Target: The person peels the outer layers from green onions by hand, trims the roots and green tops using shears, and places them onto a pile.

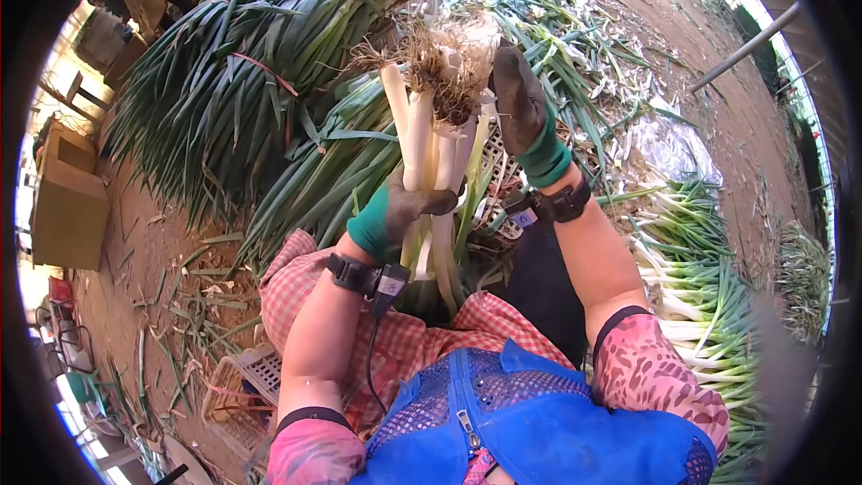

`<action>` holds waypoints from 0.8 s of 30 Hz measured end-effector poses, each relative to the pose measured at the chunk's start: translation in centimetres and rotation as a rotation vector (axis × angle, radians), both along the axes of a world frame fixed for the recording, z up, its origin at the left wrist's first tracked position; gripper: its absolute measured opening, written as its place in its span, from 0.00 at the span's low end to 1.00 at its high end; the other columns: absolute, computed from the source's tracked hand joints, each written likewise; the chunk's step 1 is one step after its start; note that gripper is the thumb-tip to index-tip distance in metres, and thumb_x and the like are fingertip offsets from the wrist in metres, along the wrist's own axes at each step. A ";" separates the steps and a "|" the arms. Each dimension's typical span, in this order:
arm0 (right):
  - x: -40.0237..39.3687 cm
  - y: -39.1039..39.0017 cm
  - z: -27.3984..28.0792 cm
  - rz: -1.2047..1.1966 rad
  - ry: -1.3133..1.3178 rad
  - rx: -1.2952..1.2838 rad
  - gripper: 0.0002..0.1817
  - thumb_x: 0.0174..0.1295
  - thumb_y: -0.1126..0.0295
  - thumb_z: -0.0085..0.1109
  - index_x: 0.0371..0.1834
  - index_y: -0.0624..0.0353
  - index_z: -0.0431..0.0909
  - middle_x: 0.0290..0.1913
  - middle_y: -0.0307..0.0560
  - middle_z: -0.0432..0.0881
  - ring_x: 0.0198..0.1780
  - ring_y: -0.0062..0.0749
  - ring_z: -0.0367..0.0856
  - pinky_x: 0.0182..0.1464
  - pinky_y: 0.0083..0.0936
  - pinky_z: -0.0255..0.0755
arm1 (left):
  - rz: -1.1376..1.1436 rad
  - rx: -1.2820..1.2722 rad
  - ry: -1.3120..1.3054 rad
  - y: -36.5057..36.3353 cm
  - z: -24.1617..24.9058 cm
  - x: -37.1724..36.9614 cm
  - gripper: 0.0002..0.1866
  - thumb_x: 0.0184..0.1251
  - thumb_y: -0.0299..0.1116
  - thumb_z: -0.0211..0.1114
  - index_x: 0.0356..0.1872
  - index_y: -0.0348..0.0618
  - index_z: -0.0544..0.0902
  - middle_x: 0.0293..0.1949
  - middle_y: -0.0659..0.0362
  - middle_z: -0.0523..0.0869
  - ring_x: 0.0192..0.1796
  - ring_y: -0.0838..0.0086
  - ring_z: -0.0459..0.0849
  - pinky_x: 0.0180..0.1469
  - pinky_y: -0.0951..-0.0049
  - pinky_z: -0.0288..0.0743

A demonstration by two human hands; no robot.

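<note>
Dirt floor (144, 251) hemmed by leek piles (242, 81); left hand (395, 211) clenched around leek bunch (431, 144), right hand (525, 117) flat against its roots.

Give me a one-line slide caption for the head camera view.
Gloved left hand grips a bunch of green onions, right hand at its roots, beside heaped onions.

Both hands wear green gloves with dark, soil-stained palms and fingers: the left hand (395, 216) and the right hand (525, 117). Just below each glove cuff sits a black wrist strap (355, 274) carrying a small device; from the left one a thin black cable hangs. Pink patterned sleeves (660, 377) with black edging cover the upper arms, beside a blue mesh vest (530, 418) with a zip.
</note>
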State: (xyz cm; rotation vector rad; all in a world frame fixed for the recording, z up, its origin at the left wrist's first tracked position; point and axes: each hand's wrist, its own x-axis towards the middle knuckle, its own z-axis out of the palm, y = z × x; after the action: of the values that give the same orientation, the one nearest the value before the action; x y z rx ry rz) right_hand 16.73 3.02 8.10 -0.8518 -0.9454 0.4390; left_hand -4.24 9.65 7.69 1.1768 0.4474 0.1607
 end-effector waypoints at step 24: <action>28.8 -3.8 9.8 -0.920 -0.292 -0.762 0.23 0.68 0.50 0.53 0.48 0.60 0.81 0.29 0.50 0.82 0.28 0.34 0.78 0.33 0.34 0.75 | -0.129 0.081 -0.091 0.0 0.7 -2.3 0.21 0.50 0.26 0.72 0.49 0.38 0.81 0.39 0.61 0.85 0.40 0.75 0.83 0.46 0.72 0.77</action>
State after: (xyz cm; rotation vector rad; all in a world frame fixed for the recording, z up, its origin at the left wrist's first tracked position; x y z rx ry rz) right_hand 45.48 -0.83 17.90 -1.9577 -0.5306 -0.1649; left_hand -6.57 9.70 8.37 1.2686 0.2867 0.1212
